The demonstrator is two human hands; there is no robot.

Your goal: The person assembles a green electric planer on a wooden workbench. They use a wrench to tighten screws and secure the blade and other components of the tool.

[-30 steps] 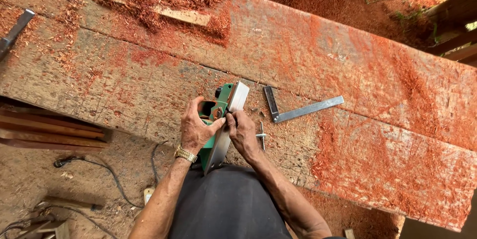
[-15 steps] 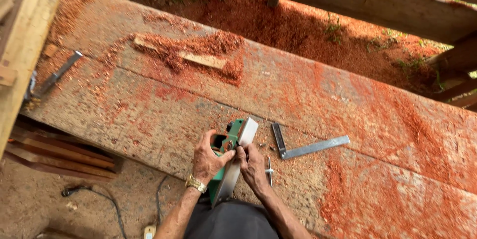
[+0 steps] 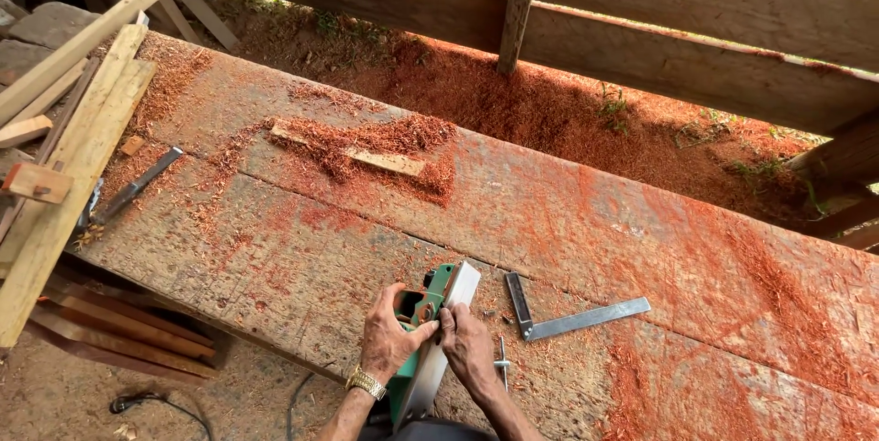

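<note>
A green electric planer lies tipped on its side at the near edge of a thick timber slab, its metal sole facing right. My left hand, with a gold watch on the wrist, grips the planer's green body. My right hand presses its fingers against the sole and body near the middle. A small T-shaped metal tool rests just right of my right hand. A steel try square lies on the slab a little farther right.
Red sawdust covers the slab and the ground behind it. A small wood offcut sits in a sawdust heap. A flat metal tool lies at the left. Stacked boards lean at the left. A plank fence stands behind. A cable runs on the ground.
The view has tilted up and shifted, showing more of the fence and left boards. Both hands stay on the planer in much the same grip.
</note>
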